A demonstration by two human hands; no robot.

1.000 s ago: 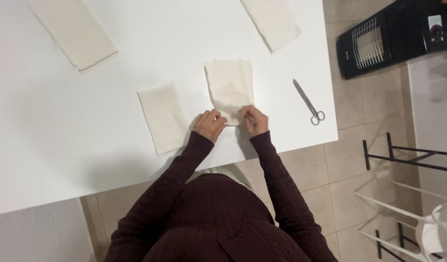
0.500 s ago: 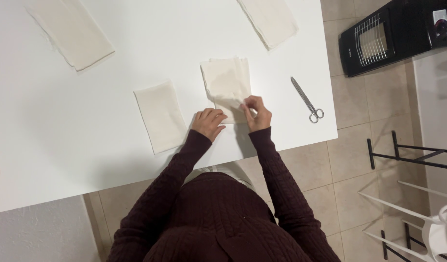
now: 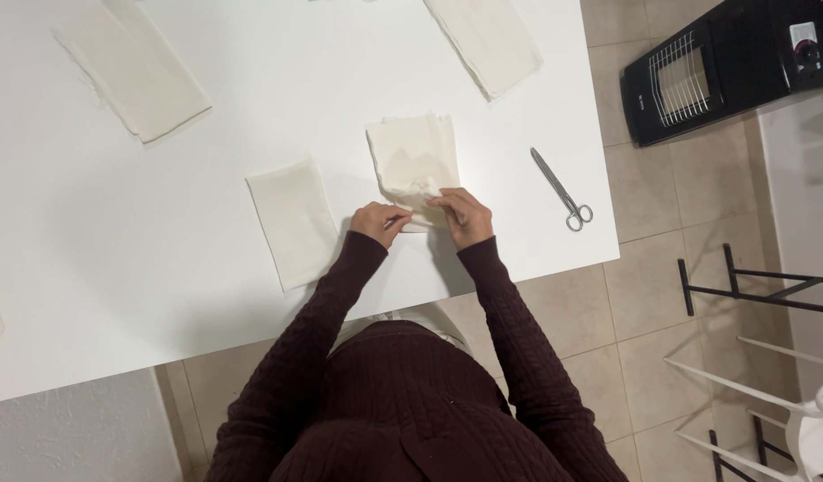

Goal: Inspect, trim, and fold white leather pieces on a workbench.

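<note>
Together our left hand [image 3: 377,222] and right hand [image 3: 462,215] pinched the near edge of the cream cloth [image 3: 413,161] at the frame's centre, fingers closed, keeping it flat on the white desk [image 3: 161,250].

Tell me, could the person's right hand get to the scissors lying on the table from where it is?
Probably yes. The scissors lie flat on the white table, just to the right of the right hand, with only bare tabletop between them. That hand is busy on the cream cloth, though.
</note>
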